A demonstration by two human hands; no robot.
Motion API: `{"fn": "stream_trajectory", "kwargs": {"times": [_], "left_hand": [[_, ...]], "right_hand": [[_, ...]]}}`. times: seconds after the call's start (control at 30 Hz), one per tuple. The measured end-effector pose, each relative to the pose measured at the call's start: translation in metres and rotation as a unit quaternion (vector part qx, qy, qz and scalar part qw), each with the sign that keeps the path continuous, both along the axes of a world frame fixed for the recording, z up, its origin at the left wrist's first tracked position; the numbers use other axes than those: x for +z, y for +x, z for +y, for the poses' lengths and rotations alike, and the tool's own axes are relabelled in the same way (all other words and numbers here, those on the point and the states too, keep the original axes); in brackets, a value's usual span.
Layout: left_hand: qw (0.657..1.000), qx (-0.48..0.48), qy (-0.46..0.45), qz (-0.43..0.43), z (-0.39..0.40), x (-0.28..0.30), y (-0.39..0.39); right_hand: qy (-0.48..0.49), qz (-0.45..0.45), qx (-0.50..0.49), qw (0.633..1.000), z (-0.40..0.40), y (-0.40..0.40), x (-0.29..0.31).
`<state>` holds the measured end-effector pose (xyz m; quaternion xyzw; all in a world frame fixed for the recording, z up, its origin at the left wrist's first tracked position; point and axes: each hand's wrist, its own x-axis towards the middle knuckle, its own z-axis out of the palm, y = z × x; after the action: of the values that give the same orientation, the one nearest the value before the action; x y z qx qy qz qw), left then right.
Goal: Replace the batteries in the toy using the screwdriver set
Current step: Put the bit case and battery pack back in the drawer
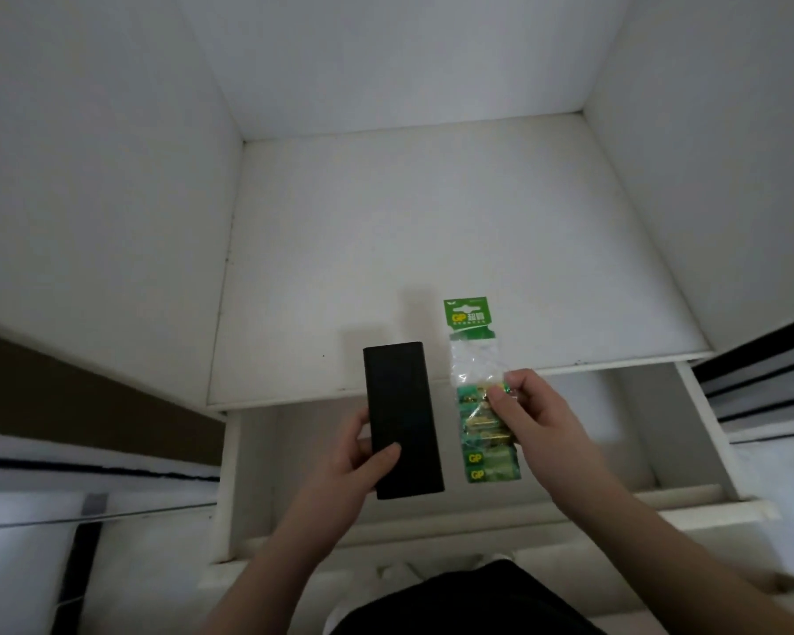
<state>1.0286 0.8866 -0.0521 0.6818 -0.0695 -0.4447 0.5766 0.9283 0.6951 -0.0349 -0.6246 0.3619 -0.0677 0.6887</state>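
My left hand (363,456) grips a long black rectangular box (402,417) by its lower left side, thumb across its face. The box is held upright above an open white drawer (477,506). To its right, my right hand (528,405) pinches a green strip pack of batteries (475,355) around its middle. The pack hangs lengthwise, its green header pointing away from me and several green cells showing below my fingers. No toy is in view.
A white shelf surface (432,249) lies beyond the drawer, boxed in by white walls at left, back and right. Dark-edged panels (762,396) stand at the right, and a brown strip (88,405) with white panels at the left.
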Motion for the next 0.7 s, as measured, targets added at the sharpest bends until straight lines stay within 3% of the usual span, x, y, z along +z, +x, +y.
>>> {"fn": "stream_trajectory", "kwargs": {"times": [0.4,0.7], "left_hand": [[0.992,0.041,0.039,0.111,-0.012,-0.044,-0.059],[0.988,0.035,0.124,0.087,-0.024,-0.066,-0.031]], "right_hand": [[0.113,0.097,0.037,0.988,-0.021,-0.073,-0.037],[0.166,0.19,0.042,0.967,-0.054,-0.056,-0.069]]}}
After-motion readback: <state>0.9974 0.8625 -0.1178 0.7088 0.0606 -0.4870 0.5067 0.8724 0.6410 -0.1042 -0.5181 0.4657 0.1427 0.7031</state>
